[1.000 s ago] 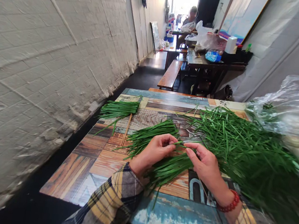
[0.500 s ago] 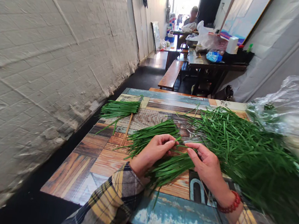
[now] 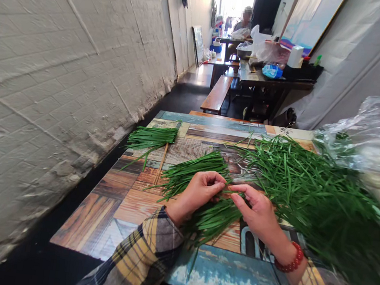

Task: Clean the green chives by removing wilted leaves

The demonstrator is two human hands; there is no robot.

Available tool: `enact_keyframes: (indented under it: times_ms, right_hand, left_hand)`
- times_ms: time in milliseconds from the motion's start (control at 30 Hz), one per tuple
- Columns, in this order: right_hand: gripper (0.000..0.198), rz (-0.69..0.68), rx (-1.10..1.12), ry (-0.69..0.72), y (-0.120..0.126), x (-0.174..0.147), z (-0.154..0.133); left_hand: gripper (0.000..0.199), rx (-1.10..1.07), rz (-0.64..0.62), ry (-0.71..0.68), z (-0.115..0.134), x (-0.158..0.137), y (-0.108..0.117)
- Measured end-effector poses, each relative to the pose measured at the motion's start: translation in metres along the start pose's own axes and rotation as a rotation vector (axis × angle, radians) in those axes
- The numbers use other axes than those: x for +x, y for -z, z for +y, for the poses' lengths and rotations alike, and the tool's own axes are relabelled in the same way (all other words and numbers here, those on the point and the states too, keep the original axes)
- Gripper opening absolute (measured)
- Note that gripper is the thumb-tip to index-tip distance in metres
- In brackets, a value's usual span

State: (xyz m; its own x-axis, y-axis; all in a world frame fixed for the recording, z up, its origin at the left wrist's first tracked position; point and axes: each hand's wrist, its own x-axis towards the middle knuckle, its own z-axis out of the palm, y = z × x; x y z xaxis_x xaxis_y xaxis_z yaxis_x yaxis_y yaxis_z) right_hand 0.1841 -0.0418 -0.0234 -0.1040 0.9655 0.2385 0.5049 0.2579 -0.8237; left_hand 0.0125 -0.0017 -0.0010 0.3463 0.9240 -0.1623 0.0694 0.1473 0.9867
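On the wood-grained table [image 3: 132, 207] lie fanned bundles [image 3: 193, 172] of slender leaves.

From my remote seat I count two hands, one left hand [image 3: 201, 191] and one right hand [image 3: 258, 213], with one red bead bracelet [image 3: 291, 258] and two plaid sleeves [image 3: 136, 257]. I count three sheaves of green stalks [image 3: 195, 172] and one loose heap of green stalks [image 3: 309, 191] on one patchwork table [image 3: 86, 222]. Farther back I make out one blue packet [image 3: 272, 71], one white box [image 3: 295, 57] and one seated person [image 3: 242, 25]; the plastic bags [image 3: 259, 44] there overlap too much to number.
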Motion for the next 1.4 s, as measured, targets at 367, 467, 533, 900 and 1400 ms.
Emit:
enact_keyframes:
  times_ms: [367,467,533,900,1400]
  right_hand:
    - [0.025,-0.003,-0.017,0.0,0.0,0.0,-0.001]
    - [0.024,0.008,-0.014,0.007,0.0,0.0,-0.001]
    - [0.024,0.008,-0.008,0.004,0.0,0.0,-0.001]
    - [0.023,-0.017,0.038,-0.033,0.0,0.0,0.001]
    - [0.046,-0.019,0.145,-0.064,-0.004,-0.001,0.012]
  left_hand:
    - [0.024,0.01,-0.026,-0.026,-0.002,-0.001,0.0]
    - [0.023,0.026,-0.029,-0.036,-0.003,0.0,-0.001]
    - [0.022,0.035,-0.029,-0.043,-0.004,0.0,-0.001]
    - [0.02,0.035,-0.018,-0.032,-0.002,-0.001,-0.002]
    - [0.014,0.395,0.033,-0.315,-0.005,0.0,-0.002]
